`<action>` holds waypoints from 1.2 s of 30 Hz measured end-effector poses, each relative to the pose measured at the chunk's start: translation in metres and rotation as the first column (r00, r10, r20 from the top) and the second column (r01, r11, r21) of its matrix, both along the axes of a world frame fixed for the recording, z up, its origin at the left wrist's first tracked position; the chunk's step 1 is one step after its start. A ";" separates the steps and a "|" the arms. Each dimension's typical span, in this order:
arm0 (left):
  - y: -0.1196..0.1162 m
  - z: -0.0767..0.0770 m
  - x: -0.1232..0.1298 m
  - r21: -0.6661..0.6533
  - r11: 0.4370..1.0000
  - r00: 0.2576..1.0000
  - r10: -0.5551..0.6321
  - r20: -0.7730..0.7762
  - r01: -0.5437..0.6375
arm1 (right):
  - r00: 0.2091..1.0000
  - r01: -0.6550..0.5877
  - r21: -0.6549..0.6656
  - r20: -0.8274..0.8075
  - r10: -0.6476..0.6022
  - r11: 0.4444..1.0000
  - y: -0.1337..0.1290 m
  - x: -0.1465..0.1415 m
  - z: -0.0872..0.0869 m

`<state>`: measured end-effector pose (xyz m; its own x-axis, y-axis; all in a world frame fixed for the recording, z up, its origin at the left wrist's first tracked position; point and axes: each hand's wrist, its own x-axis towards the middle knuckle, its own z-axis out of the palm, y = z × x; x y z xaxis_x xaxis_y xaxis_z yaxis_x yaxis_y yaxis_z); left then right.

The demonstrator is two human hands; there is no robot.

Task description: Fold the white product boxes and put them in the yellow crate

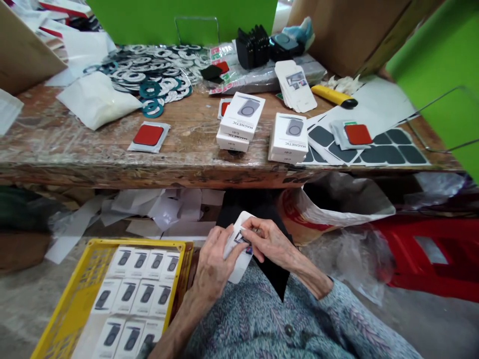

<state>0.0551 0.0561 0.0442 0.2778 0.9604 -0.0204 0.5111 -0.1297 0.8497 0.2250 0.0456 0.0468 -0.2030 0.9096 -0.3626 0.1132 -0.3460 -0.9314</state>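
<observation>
In front of my lap, a white printed carton [238,273] is held at a slant; it looks flat, like the flattened cartons [297,102] stacked on the bench. My left hand [210,264] is closed on its left edge, thumb across the printed face. The fingers of my right hand [272,244] are bent and pinch the carton's right side near the printed picture. Just ahead on the bench edge stand two short stacks of made-up white boxes marked MAGNETIC, a left stack [242,115] and a right stack [289,135].
Left of me, a yellow crate [62,299] holds rows of boxes. The wooden bench [187,144] carries a heap of rings [149,65], a white pouch [99,99], red-topped square packets [148,135], a yellow cutter [333,95] and dark sticker sheets [389,149]. A white sack [352,214] sits underneath.
</observation>
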 end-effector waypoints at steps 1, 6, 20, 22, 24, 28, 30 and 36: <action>-0.001 0.000 0.000 -0.033 0.999 1.000 -0.015 -0.006 0.014 | 1.000 -0.021 -0.018 -0.006 0.021 1.000 0.001 -0.002 0.001; 0.006 -0.014 0.005 -0.277 0.947 0.959 0.220 0.180 -0.165 | 0.949 0.172 0.242 0.219 -0.227 0.955 -0.003 -0.007 0.008; -0.018 -0.037 -0.005 -0.438 0.875 0.873 0.366 0.322 -0.206 | 0.932 0.148 -0.230 -0.293 -0.213 0.962 -0.027 -0.009 -0.048; -0.028 -0.043 -0.008 -0.370 0.907 0.917 0.309 0.254 -0.203 | 0.883 0.192 -0.355 -0.345 -0.319 0.915 -0.029 -0.011 -0.046; -0.036 -0.045 -0.012 -0.375 0.912 0.938 0.263 0.226 -0.166 | 0.831 0.190 -0.478 -0.386 -0.400 0.857 -0.032 -0.014 -0.042; -0.042 -0.037 -0.019 -0.415 0.906 0.946 0.200 0.254 -0.080 | 0.814 0.164 -0.554 -0.391 -0.429 0.816 -0.039 -0.019 -0.034; -0.041 -0.033 -0.020 -0.453 0.890 0.947 0.187 0.261 -0.051 | 0.893 0.197 -0.397 -0.304 -0.331 0.897 -0.041 -0.019 -0.029; -0.041 -0.039 -0.019 -0.405 0.907 0.911 0.261 0.320 -0.118 | 0.963 -0.109 0.398 0.269 -0.002 0.911 -0.044 -0.011 -0.021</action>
<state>0.0359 0.0155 0.0048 0.1479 0.9368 -0.3171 0.1439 0.2968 0.9440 0.2137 0.0013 0.0259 -0.2060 0.9785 -0.0104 0.3755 0.0693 -0.9242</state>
